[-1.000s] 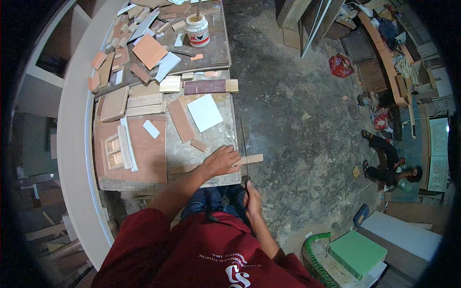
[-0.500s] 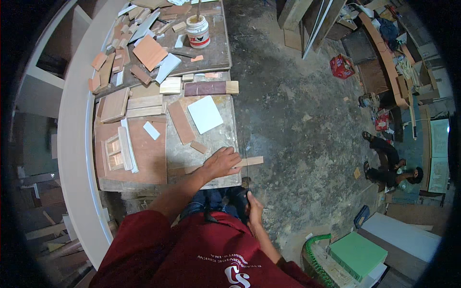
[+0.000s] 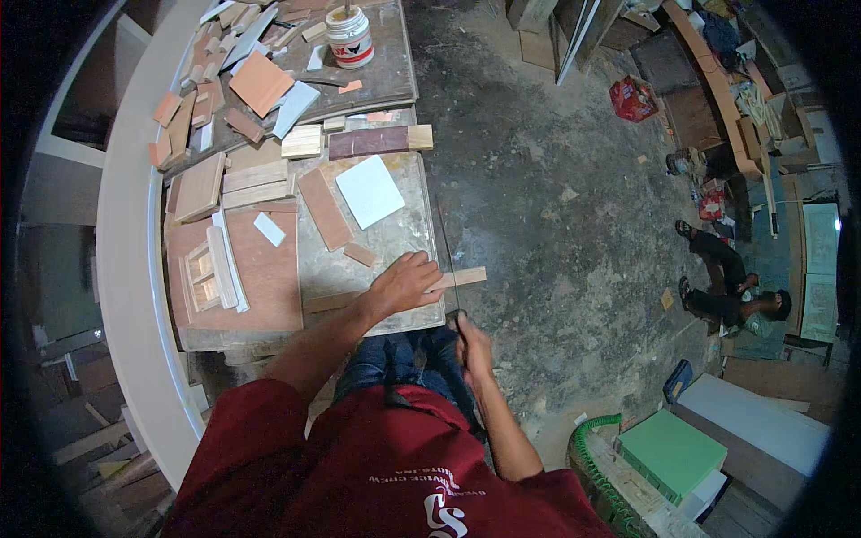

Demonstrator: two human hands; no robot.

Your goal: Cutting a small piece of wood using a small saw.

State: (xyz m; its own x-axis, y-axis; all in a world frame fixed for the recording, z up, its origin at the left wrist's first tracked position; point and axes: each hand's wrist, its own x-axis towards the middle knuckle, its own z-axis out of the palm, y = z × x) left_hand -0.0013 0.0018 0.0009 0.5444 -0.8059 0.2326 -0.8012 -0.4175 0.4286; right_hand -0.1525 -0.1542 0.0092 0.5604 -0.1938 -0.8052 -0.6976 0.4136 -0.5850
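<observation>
Wood strip (image 3: 467,278) lies across the near right part of a table (image 3: 386,240), its right end jutting past the edge above a stained concrete floor (image 3: 547,233). A worker's left hand (image 3: 404,285) clasps it from above, fingers bent over the wood and pinning it to the surface. Just beyond the edge, the right hand (image 3: 473,348) is closed around the dark handle of a thin blade, apparently a saw (image 3: 455,289), though it shows as little more than a line crossing the strip. Beyond the left hand lie a small block (image 3: 360,255), a brown board (image 3: 325,209) and a white panel (image 3: 370,192). Farther off, a white jar (image 3: 350,40) stands near heaped offcuts (image 3: 260,82). Another person (image 3: 720,310) sits at far right.
</observation>
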